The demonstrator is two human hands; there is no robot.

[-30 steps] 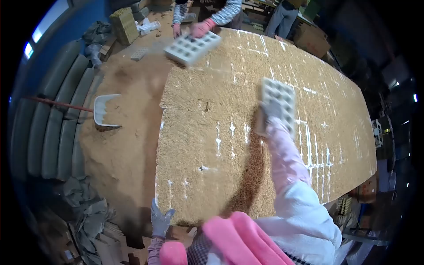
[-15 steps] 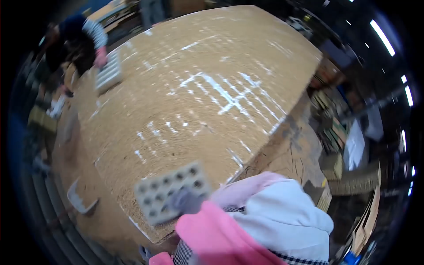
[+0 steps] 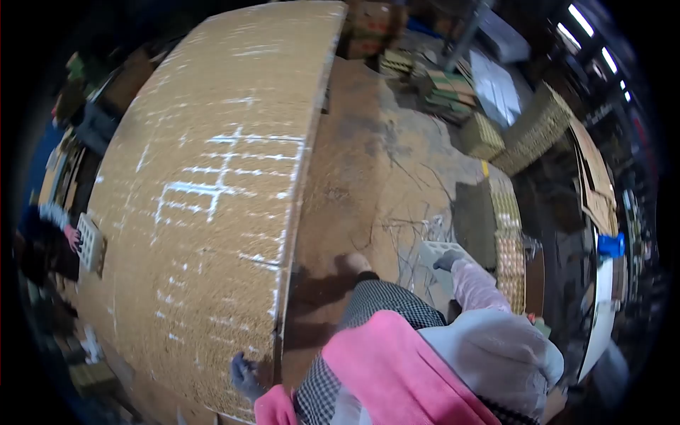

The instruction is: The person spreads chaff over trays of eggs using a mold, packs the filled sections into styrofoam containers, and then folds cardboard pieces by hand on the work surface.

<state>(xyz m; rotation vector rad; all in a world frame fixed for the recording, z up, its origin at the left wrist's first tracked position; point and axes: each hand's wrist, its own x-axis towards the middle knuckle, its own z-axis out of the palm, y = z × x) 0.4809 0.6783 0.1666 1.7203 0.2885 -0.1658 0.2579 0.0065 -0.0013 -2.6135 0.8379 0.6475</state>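
- The right hand has its fingers closed on one side of the tray, a grip that likely lets one hand carry it.
- That tray is off the table, out past its right edge and over the floor, probably so it clears the grain.
- The left hand, fingers a little apart and holding nothing visible, is by the table's near right corner, perhaps for balance; contact is unclear.
- At the left edge, a co-worker's hand is against another tray; its grip can't be told.
- White gaps show through the grain.
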